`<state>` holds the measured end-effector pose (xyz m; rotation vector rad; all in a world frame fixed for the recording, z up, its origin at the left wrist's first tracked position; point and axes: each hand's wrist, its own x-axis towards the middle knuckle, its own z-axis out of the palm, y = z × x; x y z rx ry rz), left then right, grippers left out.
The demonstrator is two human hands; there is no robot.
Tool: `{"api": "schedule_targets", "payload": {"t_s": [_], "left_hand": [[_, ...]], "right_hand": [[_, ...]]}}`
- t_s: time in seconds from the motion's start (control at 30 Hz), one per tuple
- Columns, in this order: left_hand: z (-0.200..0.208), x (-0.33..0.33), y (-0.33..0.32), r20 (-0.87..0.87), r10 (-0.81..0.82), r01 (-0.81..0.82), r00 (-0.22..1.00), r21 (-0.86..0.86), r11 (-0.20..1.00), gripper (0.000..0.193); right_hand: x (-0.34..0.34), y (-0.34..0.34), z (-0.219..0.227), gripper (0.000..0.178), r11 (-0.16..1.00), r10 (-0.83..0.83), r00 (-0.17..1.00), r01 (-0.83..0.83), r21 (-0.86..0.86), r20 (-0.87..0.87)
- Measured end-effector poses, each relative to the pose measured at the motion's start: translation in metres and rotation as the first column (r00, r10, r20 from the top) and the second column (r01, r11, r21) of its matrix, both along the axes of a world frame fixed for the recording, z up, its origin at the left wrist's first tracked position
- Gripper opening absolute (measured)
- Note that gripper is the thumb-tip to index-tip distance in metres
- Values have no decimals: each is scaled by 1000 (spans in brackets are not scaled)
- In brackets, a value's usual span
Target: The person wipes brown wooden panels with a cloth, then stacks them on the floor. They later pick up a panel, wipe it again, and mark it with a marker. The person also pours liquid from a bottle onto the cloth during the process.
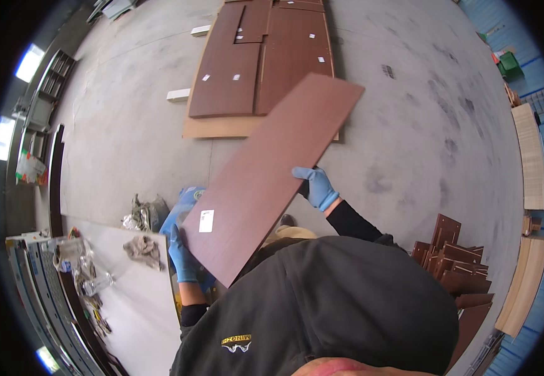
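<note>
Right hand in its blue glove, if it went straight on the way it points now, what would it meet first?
Most likely the brown board: the right hand holds its edge, fingers pointing leftward across it. Depth beyond is hard to judge.

The left hand (184, 255) and right hand (319, 188) wear snug light-blue gloves (324, 192). The jacket (347, 294) is dark charcoal, smooth and loose over the torso, with a line running down its front, zip or seam unclear. Black cuffs (351, 220) end the sleeves. A small yellow emblem (235, 342) with a white figure beneath marks the chest.
</note>
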<state>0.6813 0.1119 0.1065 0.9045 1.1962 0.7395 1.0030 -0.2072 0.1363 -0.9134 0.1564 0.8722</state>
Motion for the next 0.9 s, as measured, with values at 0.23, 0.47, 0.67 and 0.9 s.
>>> {"api": "schedule_targets", "payload": {"t_s": [0.23, 0.47, 0.67, 0.9], "left_hand": [[-54, 130, 66, -229, -236, 153, 944, -331, 931, 81], [-138, 389, 7, -197, -491, 352, 849, -482, 802, 60], [-74, 697, -201, 54, -973, 908, 224, -375, 188, 48], [5, 939, -412, 455, -888, 862, 70, -476, -176, 80]], "right_hand": [[151, -105, -85, 37, 932, -347, 884, 361, -14, -313], [324, -191, -86, 32, 780, -621, 677, 585, -224, -394], [437, -263, -74, 28, 579, -802, 452, 748, -324, -390], [619, -367, -118, 26, 605, -771, 458, 743, -285, -443]]}}
